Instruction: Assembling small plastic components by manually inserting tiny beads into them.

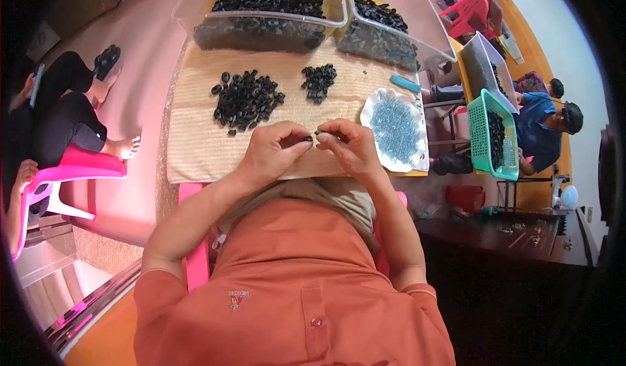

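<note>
My left hand is closed in a pinch, thumb and index finger on a small black plastic part. Facing it, my right hand also pinches; a small dark piece shows at its fingertips, its kind too small to tell. The fingertips of both hands nearly meet above the table's near edge. Beyond my left hand lies a large pile of black plastic parts. A smaller pile of black parts sits farther off. Right of my right hand, a white scalloped plate holds many tiny shiny bluish pieces.
Two clear plastic bins of black parts stand at the table's far side. A blue tool-like bar lies behind the plate. At right, a green basket stands by a seated person. Someone sits on a pink chair at left.
</note>
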A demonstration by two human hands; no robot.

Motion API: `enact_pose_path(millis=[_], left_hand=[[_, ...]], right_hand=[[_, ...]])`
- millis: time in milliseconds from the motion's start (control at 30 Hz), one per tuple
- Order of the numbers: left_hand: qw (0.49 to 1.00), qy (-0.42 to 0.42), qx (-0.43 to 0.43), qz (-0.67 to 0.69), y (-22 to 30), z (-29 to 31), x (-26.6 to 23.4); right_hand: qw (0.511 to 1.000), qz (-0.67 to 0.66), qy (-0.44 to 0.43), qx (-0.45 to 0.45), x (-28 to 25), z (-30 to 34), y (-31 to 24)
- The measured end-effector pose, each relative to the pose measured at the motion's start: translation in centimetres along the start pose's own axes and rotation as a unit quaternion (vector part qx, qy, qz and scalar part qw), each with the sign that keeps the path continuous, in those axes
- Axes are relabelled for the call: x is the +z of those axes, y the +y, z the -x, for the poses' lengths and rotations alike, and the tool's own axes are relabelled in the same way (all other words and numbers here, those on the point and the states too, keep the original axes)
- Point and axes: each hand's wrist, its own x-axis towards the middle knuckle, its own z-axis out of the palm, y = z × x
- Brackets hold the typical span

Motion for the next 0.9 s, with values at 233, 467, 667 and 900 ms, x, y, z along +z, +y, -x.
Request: enact_pose_path(millis=[233,467,667,900], left_hand=[[0.996,-0.012,0.051,-0.067,0.6,0.3,-0.3],[0.993,-0.006,0.078,-0.083,-0.1,0.3,-0.2],[0.995,-0.001,0.062,-0.074,0.2,0.4,-0.2],[0.994,-0.002,0.068,-0.083,0.7,0.5,-0.5]], right_hand=[[0.998,-0.051,0.033,0.021,1.1,0.6,-0.3],[0.999,-0.011,0.021,-0.031,1.1,1.0,-0.4],[0.999,-0.007,0.014,-0.035,1.4,0.6,0.0],[0.960,-0.259,-0.017,0.101,1.7,0.7,0.4]])
